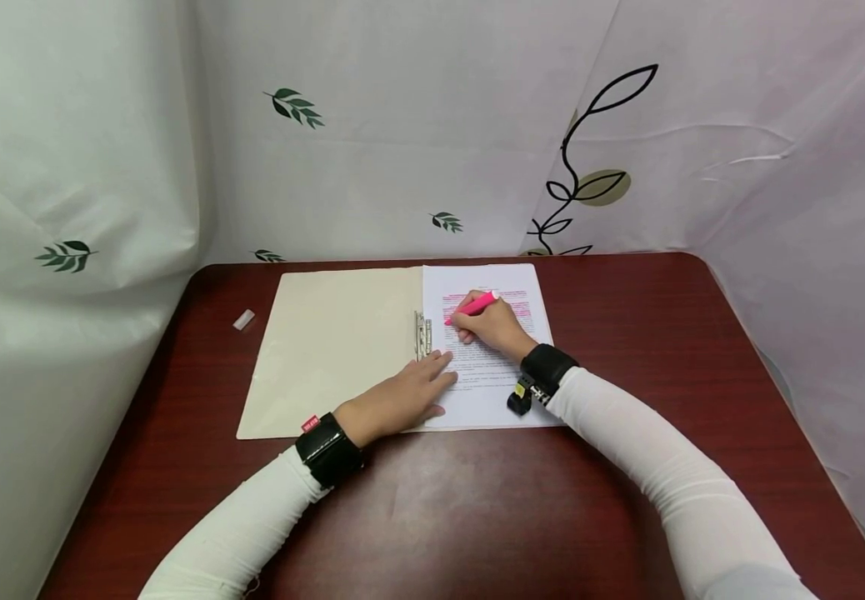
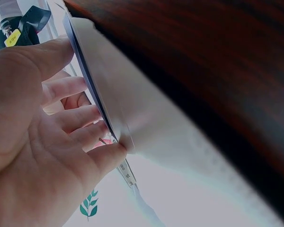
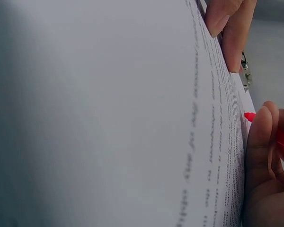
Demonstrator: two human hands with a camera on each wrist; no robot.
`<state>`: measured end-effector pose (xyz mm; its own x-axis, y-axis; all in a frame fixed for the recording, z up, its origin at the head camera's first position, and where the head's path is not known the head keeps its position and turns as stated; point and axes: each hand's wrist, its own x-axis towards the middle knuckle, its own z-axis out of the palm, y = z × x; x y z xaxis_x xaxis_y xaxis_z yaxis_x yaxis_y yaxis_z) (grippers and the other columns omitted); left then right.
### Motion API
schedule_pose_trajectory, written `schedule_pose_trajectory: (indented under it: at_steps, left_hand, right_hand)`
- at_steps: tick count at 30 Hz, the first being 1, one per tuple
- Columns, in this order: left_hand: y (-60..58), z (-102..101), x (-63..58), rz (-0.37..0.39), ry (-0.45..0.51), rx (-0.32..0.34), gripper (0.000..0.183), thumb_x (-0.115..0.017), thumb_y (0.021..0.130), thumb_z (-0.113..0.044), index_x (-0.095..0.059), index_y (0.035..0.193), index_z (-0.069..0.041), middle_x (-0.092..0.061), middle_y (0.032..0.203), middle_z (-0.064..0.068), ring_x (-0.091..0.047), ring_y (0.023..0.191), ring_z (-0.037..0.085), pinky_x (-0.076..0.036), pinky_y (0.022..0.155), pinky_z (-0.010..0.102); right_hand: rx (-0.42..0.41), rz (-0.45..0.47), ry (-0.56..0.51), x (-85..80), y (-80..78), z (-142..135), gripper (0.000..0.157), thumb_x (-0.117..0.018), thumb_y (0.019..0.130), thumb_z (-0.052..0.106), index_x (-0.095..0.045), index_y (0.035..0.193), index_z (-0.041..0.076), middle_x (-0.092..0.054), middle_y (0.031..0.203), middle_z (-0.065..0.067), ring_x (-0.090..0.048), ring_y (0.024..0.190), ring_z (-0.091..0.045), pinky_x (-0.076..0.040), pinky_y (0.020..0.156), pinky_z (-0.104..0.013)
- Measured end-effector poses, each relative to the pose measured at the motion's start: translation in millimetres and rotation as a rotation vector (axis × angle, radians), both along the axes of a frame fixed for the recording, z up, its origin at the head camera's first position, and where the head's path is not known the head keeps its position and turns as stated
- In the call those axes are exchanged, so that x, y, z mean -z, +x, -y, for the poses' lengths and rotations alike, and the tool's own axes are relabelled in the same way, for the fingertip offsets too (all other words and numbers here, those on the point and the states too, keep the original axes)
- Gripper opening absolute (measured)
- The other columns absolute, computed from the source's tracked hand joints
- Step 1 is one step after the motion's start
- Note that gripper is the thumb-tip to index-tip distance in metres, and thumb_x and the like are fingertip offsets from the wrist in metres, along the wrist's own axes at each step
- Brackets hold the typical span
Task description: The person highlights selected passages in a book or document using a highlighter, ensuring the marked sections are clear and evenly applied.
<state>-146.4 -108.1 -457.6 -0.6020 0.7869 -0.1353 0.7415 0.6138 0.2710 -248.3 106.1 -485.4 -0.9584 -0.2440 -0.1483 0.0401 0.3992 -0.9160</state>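
Observation:
A pink highlighter [image 1: 477,304] is pinched in my right hand [image 1: 498,325], its tip down at the left side of the printed page [image 1: 492,408]. In the right wrist view the highlighter's tip [image 3: 249,116] shows beside the thumb, at the paper. Pink marking covers several lines in the page's upper part. My left hand [image 1: 402,393] rests with fingers spread on the page's lower left and the folder's middle. The cream folder [image 1: 335,342] lies spread out, with a metal clip [image 1: 422,333] at its fold. In the left wrist view, the left fingers [image 2: 80,116] touch the sheet.
A small white piece [image 1: 243,320], possibly a cap or eraser, lies left of the folder on the dark red table [image 1: 627,333]. A pale curtain [image 1: 402,125] with leaf prints hangs behind the table's far edge. Both wrists wear black bands.

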Motion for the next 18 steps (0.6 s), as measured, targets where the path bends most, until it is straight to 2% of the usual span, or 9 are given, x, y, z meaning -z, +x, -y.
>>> schedule_pose_trajectory:
  at_steps: [18]
  left_hand:
    - [0.2, -0.9, -1.0, 0.015, 0.003, -0.014, 0.052, -0.065, 0.103, -0.026, -0.049, 0.147, -0.003, -0.034, 0.164, 0.026, -0.033, 0.152, 0.044, -0.037, 0.119, 0.057]
  right_hand:
    - [0.001, -0.012, 0.016, -1.8, 0.6, -0.5, 0.015, -0.074, 0.094, 0.021, -0.066, 0.097, 0.009, -0.071, 0.071, -0.005, -0.069, 0.058, -0.013, -0.06, 0.063, -0.024]
